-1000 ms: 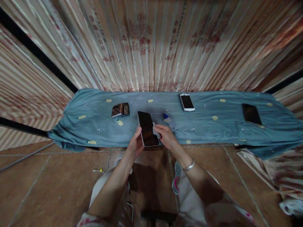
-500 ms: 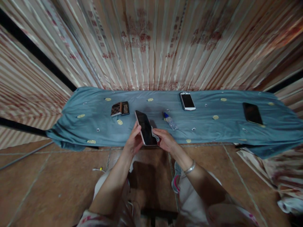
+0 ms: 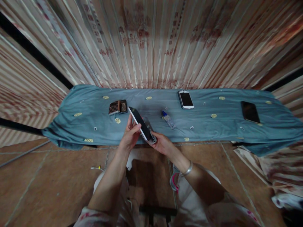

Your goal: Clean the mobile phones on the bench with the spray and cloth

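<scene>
My left hand is closed round the left side of a smartphone, which has a black face and a pale edge. The phone is tilted, raised over the front of the cloth-covered table. At its lower right corner, my right hand pinches a small crumpled grey cloth against the phone. The fingers beneath the phone are partly hidden. Just right of the hands, a clear spray bottle with a blue top lies on its side.
A blue patterned cloth covers the long table. On it are a checkered brown case with a dark piece at left, a white-framed phone at the back and a black phone at right. A striped curtain hangs behind.
The phone has turned onto its edge, its face showing narrower, and shifted slightly left. My left hand has moved a little left with it. The grey cloth stays at the lower corner.
</scene>
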{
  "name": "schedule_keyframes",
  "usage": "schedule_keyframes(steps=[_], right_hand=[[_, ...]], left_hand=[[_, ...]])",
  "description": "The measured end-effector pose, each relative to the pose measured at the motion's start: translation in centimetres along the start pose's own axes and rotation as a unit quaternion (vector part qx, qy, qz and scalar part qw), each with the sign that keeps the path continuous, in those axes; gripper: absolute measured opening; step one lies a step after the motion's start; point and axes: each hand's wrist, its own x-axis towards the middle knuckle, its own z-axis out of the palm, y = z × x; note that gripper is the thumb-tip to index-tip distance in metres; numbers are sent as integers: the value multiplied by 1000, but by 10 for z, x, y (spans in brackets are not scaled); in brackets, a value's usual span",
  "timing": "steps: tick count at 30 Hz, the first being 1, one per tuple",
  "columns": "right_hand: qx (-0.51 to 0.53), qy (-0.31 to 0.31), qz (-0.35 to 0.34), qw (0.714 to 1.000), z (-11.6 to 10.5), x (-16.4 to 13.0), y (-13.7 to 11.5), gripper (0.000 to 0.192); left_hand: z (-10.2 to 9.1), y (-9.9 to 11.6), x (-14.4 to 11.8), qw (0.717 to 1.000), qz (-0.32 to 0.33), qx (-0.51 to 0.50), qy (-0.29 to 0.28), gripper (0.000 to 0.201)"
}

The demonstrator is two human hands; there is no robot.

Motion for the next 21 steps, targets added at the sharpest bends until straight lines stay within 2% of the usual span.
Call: schedule_keyframes(steps=[7,16,21], right_hand=[[30,-7,-2,1000,-5,1,4,11],[68,3,23,997,-5,-2,7,14],[100,9,97,990,2,-9,2,25]], left_hand=[[4,2,2,999,33,3,18,81],[3,1,2,999,34,5,22,100],[5,0,2,998,51,27,30,98]])
